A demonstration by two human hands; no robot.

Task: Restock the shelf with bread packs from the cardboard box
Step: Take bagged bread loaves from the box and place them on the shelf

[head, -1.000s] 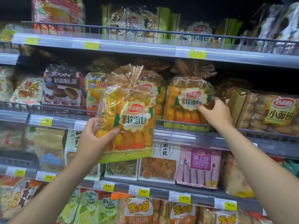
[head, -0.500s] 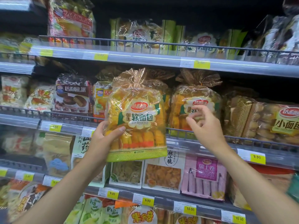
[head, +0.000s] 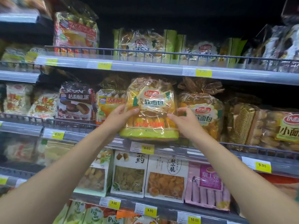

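Both hands clasp the bread pack [head: 151, 109] by its sides: left hand [head: 120, 118] with fingers wrapped on the left edge, right hand [head: 186, 122] pinching the right edge. The pack's base seems to sit at the shelf [head: 210, 151] rail (beside a matching pack [head: 202, 113]).

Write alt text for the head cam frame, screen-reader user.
Two bare hands hold a clear bread pack with a yellow-green base at the wire rail of a middle shelf, left hand and right hand on its sides. A matching bread pack stands just right of it; yellow price tags line the shelf edges.
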